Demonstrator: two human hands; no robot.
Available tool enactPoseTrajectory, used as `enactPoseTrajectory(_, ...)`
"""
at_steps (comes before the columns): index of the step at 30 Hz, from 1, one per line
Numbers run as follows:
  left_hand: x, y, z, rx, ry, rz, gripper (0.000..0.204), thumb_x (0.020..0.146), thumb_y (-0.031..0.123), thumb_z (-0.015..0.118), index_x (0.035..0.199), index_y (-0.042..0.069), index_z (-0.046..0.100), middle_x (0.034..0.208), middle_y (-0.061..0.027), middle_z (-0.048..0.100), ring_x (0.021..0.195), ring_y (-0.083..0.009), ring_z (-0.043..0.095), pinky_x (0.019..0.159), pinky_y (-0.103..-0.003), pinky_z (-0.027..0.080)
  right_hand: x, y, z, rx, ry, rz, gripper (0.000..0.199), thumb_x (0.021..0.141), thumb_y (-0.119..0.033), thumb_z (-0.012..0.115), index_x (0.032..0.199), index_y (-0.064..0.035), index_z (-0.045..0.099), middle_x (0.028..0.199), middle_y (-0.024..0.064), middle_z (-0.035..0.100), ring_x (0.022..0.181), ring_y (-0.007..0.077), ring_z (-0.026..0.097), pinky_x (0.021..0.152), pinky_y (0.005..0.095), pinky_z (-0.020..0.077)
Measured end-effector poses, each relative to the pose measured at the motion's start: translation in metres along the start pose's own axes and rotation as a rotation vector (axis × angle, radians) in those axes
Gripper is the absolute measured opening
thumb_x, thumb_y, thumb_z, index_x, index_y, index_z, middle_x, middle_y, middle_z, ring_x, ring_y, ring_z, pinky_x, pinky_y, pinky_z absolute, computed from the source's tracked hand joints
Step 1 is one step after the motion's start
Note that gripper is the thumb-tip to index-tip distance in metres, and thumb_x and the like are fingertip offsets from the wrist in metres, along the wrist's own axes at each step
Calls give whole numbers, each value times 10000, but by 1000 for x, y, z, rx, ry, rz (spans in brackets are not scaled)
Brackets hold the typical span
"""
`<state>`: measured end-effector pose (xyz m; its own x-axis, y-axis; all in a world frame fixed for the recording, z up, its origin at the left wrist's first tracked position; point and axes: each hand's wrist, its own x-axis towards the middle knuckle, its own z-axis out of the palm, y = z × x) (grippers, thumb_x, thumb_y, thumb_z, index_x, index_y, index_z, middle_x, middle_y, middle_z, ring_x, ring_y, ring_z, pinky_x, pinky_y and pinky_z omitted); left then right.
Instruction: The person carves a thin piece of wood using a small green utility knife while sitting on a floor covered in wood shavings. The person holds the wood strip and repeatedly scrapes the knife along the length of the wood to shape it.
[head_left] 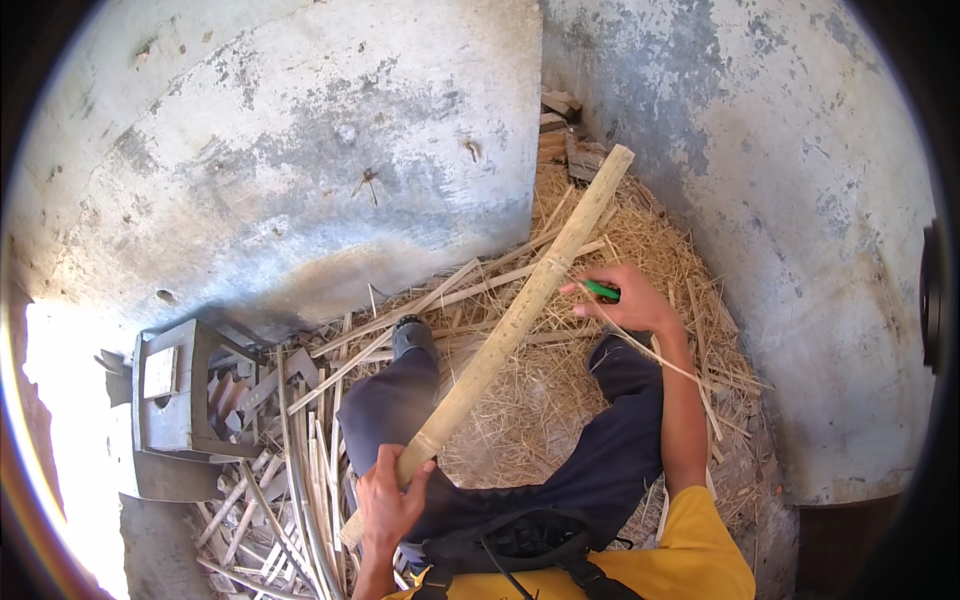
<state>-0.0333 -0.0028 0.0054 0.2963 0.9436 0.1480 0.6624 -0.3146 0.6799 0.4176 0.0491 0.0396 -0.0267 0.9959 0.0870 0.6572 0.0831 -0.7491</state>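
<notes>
A long, pale bamboo pole (pixel 510 325) lies slantwise in front of me, its near end by my left thigh and its far end up to the right. My left hand (pixel 392 497) is closed round it near the lower end. Beside a joint in the upper half, my right hand (pixel 635 298) grips a small tool with a green handle (pixel 601 290); its blade, if any, cannot be made out. A thin strip of bamboo (pixel 650 350) runs from near that joint, past my right hand, and down along the forearm.
Straw-like shavings (pixel 530 425) cover the ground between my legs. Several split bamboo strips (pixel 320 480) lie at the left, next to a wooden box-like frame (pixel 170 390). Worn, peeling panels (pixel 330 150) and a wall (pixel 790 200) close in ahead and right.
</notes>
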Motion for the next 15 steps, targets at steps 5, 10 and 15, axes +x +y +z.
enactPoseTrajectory(5, 6, -2, -14, -36, 9, -63, 284, 936, 184, 809, 1039, 25, 598, 732, -157, 660, 621, -347, 662, 580, -428, 470, -5, 3, -6, -34, 63, 172, 336, 950, -253, 829, 1262, -133, 793, 759, -45, 651, 646, 75, 500, 629, 293, 418)
enactPoseTrajectory(10, 6, -5, -18, -45, 65, -62, 298, 925, 197, 822, 1029, 31, 598, 729, -157, 651, 612, -339, 654, 579, -416, 470, 7, -6, 16, 437, 264, 114, 397, 1042, -320, 709, 1366, -90, 713, 894, 22, 774, 634, 74, 569, 643, 280, 457)
enactPoseTrajectory(15, 3, -6, -13, 7, 37, -60, 324, 916, 213, 837, 1025, 28, 593, 728, -162, 655, 611, -337, 669, 582, -411, 482, 21, -34, 38, 682, 194, 75, 409, 1071, -308, 651, 1376, -35, 669, 967, 69, 808, 681, 67, 609, 685, 264, 476)
